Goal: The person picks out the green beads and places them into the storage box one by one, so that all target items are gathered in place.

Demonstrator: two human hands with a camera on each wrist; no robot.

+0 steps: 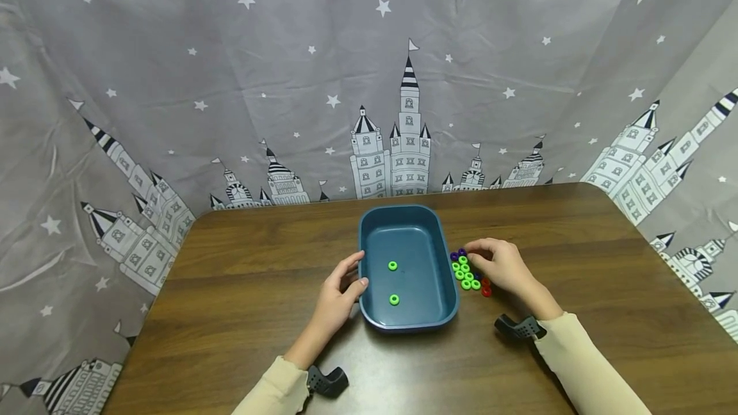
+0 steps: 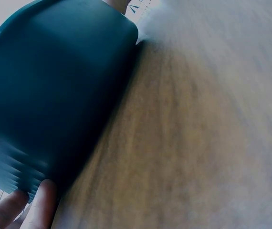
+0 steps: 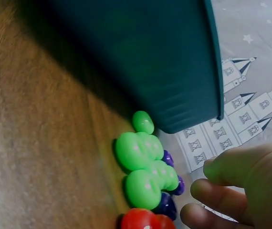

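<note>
Two green rings (image 1: 394, 303) lay in a blue tray (image 1: 421, 255) on a brown wooden table (image 1: 259, 274), castle-print curtain (image 1: 346, 37) behind. Left hand (image 1: 337, 295) gripped the tray's rim; right hand (image 1: 501, 266) hovered, fingers loosely parted, beside a ring cluster (image 1: 464, 272). Only the head cam showed the tray's inside; wrist cams just got outer walls.

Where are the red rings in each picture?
Head: the red rings are right of centre, beyond the right side of the blue tray.
Left wrist: not in this picture.
Right wrist: the red rings are at the bottom edge, near the middle, partly cut off.
Shared landmark: the blue tray shows in all three.
</note>
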